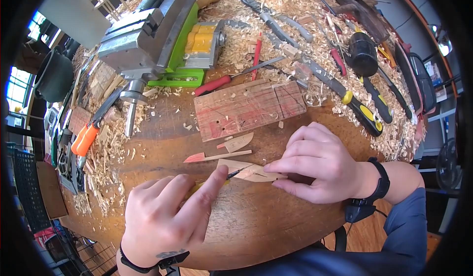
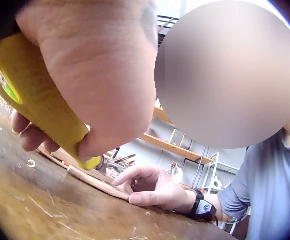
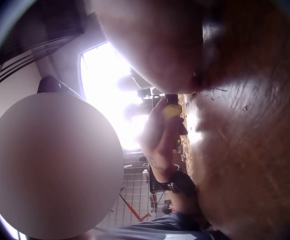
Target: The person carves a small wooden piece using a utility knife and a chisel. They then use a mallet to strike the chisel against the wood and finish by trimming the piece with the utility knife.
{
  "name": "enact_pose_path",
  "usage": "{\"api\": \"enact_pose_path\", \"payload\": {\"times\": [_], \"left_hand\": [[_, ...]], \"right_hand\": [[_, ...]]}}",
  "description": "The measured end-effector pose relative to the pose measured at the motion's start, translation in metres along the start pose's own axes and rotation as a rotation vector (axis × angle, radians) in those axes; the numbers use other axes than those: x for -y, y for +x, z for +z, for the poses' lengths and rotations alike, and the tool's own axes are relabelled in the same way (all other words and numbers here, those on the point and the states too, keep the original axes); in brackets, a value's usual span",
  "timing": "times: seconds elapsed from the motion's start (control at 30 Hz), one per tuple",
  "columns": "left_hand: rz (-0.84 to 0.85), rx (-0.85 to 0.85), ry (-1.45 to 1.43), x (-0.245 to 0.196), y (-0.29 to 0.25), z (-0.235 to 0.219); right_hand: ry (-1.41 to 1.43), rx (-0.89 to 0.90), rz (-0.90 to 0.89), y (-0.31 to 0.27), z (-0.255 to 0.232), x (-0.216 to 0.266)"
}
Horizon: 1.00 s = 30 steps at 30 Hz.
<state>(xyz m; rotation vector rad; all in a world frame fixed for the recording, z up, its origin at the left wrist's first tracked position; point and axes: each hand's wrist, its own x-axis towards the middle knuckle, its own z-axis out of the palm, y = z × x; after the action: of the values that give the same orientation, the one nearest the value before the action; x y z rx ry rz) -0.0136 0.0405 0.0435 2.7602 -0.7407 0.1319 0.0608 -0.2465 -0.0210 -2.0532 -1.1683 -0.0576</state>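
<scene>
My left hand (image 1: 167,212) grips a yellow-handled knife (image 2: 40,85), index finger stretched along it toward the tip. Its thin dark blade lies over a flat, pointed piece of pale wood (image 1: 256,175) on the bench. With thumb and fingertips, my right hand (image 1: 322,165) pinches the right end of that wood; the left wrist view also shows this grip. Just beyond are a thin wooden strip (image 1: 224,155) with a red end and a small blade-shaped wooden piece (image 1: 240,142). Behind them lies a red-stained board (image 1: 251,109) with drilled holes.
A metal vise (image 1: 143,39) stands at the back left, beside a green and yellow fixture (image 1: 189,54). Wood shavings (image 1: 231,15) spread over the back and sides. A black mallet (image 1: 363,54) and orange-handled tool (image 1: 86,138) flank the work area; a red-handled tool (image 1: 214,85) lies behind the board.
</scene>
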Motion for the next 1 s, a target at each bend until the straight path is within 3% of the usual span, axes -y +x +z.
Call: {"api": "enact_pose_path", "payload": {"times": [1.0], "left_hand": [[0.005,0.145,-0.036,-0.007,-0.003,-0.006]], "right_hand": [[0.021,0.019,-0.075,-0.002,0.002,-0.003]]}}
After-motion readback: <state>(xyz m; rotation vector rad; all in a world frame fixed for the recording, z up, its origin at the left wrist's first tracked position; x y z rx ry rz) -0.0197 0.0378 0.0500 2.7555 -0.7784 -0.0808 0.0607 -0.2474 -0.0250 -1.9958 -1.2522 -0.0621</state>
